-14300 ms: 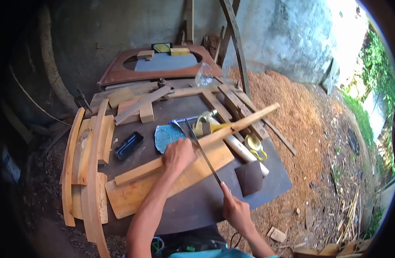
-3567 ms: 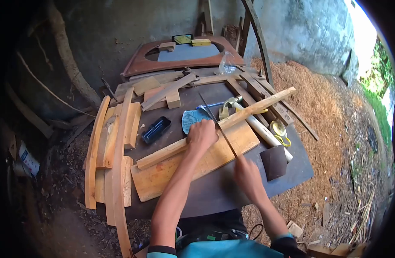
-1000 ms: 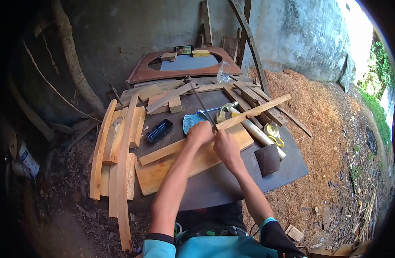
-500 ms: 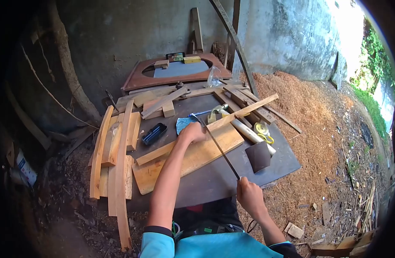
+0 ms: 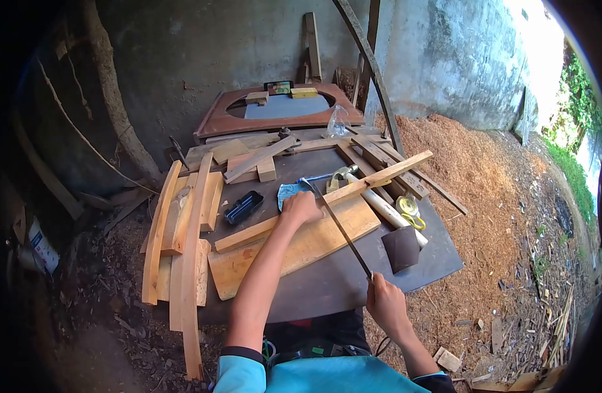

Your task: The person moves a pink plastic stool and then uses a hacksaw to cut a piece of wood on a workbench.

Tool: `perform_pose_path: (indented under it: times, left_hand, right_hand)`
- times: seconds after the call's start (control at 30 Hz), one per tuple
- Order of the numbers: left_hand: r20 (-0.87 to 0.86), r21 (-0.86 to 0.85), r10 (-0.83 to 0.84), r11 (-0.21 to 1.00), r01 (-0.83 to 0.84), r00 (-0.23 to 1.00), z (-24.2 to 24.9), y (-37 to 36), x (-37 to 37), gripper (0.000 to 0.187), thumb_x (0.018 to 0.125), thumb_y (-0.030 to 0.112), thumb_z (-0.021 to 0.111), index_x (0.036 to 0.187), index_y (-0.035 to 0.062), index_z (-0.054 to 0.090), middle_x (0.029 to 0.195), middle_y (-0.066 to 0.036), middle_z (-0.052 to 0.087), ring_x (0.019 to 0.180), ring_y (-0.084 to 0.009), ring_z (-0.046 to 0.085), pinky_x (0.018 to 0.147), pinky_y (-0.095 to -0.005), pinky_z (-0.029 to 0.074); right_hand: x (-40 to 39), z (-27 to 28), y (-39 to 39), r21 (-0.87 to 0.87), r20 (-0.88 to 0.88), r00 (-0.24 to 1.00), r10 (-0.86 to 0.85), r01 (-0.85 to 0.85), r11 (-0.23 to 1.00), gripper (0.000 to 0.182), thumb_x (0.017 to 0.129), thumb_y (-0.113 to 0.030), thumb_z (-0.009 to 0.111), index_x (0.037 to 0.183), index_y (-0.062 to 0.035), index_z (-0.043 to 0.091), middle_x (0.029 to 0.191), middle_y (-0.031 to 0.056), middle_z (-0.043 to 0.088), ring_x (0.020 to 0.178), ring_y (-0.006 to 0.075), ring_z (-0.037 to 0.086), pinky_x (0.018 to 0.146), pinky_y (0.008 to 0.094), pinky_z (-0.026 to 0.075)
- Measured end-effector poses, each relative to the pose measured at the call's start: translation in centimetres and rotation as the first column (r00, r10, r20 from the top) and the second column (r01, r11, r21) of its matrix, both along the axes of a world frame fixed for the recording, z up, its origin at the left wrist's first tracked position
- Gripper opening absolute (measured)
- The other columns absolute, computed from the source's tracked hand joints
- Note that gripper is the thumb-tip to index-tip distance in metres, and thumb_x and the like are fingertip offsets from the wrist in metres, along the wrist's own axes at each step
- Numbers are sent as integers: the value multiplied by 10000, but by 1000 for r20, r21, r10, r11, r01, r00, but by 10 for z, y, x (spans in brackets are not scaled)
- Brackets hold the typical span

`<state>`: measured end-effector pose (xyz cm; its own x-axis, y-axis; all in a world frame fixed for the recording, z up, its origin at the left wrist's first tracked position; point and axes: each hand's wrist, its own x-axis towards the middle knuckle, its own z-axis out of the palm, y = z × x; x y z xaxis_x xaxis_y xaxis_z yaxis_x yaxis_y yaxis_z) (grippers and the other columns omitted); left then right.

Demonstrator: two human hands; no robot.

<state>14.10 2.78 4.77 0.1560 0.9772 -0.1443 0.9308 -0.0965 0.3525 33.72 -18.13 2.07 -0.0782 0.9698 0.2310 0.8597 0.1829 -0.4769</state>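
Note:
A long, narrow dark saw (image 5: pixel 347 237) lies edge-on across a light wooden strip (image 5: pixel 379 177). My right hand (image 5: pixel 386 304) is closed round its near end, just off the table's front edge. My left hand (image 5: pixel 302 208) is closed over the strip, just left of where the saw crosses, and hides part of it. Under the strip, a wide wooden board (image 5: pixel 281 259) rests at a slant on the dark table (image 5: pixel 314 295). Close beyond my left hand lies a blue cloth or packet (image 5: pixel 288 191).
Left are a dark blue tray (image 5: pixel 244 207) and stacked wood strips (image 5: pixel 191 275). To the right lie a hammer (image 5: pixel 343 173), a pale tube (image 5: pixel 386 211), a yellow tape roll (image 5: pixel 408 206) and curled dark sandpaper (image 5: pixel 400 250). A brown wooden frame (image 5: pixel 212 124) stands behind; sawdust (image 5: pixel 471 196) is heaped at right.
The view has shifted a little, so the scene sits lower and further right. The saw has slid slightly forward across the strip; my left hand keeps its hold.

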Motion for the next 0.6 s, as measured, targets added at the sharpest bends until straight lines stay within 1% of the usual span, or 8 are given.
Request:
perform_pose_path:
  times: [0.07, 0.1, 0.17, 0.27, 0.37, 0.4, 0.5, 0.6]
  left_hand:
    - [20, -58, 29, 998, -28, 999, 0, -1, 2, 378, 668, 264, 648, 914, -24, 661, 986, -238, 627, 952, -346, 609, 831, -397, 480]
    - [15, -49, 27, 998, -26, 1000, -2, -1, 2, 378, 671, 263, 648, 917, -23, 660, 988, -238, 626, 952, -346, 609, 828, -396, 483]
    - [9, -22, 26, 999, -25, 1000, -4, 0, 2, 377, 676, 263, 650, 922, -23, 659, 992, -240, 625, 951, -347, 610, 822, -392, 487]
    - [25, 115, -2, 993, -1, 1000, -21, 5, -1, 390, 646, 288, 658, 821, -60, 653, 886, -243, 643, 868, -351, 635, 761, -401, 507]
    - [3, 99, -6, 995, 6, 1000, -22, 6, 0, 342, 624, 253, 644, 792, -44, 657, 864, -242, 643, 845, -356, 637, 741, -414, 511]
    - [1, 119, 3, 993, -3, 1000, -20, 4, 1, 326, 603, 239, 637, 780, -34, 659, 853, -244, 641, 838, -356, 637, 732, -420, 512]
    - [-34, 20, -1, 1000, 2, 999, -8, -1, 4, 292, 665, 181, 626, 875, -19, 664, 957, -235, 635, 908, -350, 625, 794, -406, 504]
    - [-28, 53, 25, 998, -23, 999, -8, -4, 5, 286, 679, 170, 621, 886, -22, 664, 947, -233, 637, 910, -349, 625, 797, -404, 503]
  right_hand:
    - [-1, 4, -1, -26, 20, 1000, 17, -17, 1000, 164, 829, -86, 488, 954, 20, 488, 711, 200, 595, 585, 388, 591, 495, 468, 470]
    - [-1, 4, -2, -28, 14, 1000, 19, -19, 999, 161, 828, -81, 489, 954, 20, 487, 710, 199, 594, 586, 387, 591, 494, 467, 469]
    - [-2, 4, -1, -21, 4, 1000, 24, -24, 999, 156, 827, -71, 490, 954, 20, 485, 707, 197, 593, 586, 385, 590, 494, 467, 467]
    - [-3, 7, -2, 27, -34, 999, 30, -29, 999, 163, 825, -60, 499, 966, 20, 485, 704, 193, 590, 592, 381, 589, 493, 463, 463]
    - [-7, 14, -3, 122, -126, 992, 26, -11, 992, 175, 823, -54, 508, 981, 18, 485, 703, 192, 589, 601, 382, 587, 498, 468, 461]
    - [-8, 15, -2, 111, -122, 992, 22, -9, 994, 179, 823, -56, 509, 985, 17, 486, 703, 193, 588, 603, 383, 587, 500, 470, 460]
    - [-10, 14, 2, 79, -101, 995, 11, -3, 997, 181, 826, -61, 509, 988, 15, 486, 699, 193, 586, 605, 387, 586, 503, 477, 458]
    - [-9, 0, 6, 38, -60, 998, 15, -13, 999, 166, 830, -68, 505, 973, 12, 485, 692, 191, 583, 599, 392, 583, 505, 481, 457]
